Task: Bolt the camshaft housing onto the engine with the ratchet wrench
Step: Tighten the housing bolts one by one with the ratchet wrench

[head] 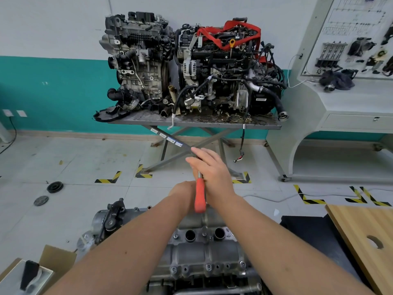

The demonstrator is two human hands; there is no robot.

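We judged the ratchet wrench (200, 194) stiff, best gripped at its orange handle; right hand (212, 173) covered its head, grip unclear; left hand (182, 193) mostly hidden, state undeterminable.

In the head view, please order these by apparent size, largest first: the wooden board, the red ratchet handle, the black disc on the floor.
1. wooden board, partly cut off by the frame
2. red ratchet handle
3. black disc; nearly the handle's size, so this order is unsure, and the disc lies farther away.
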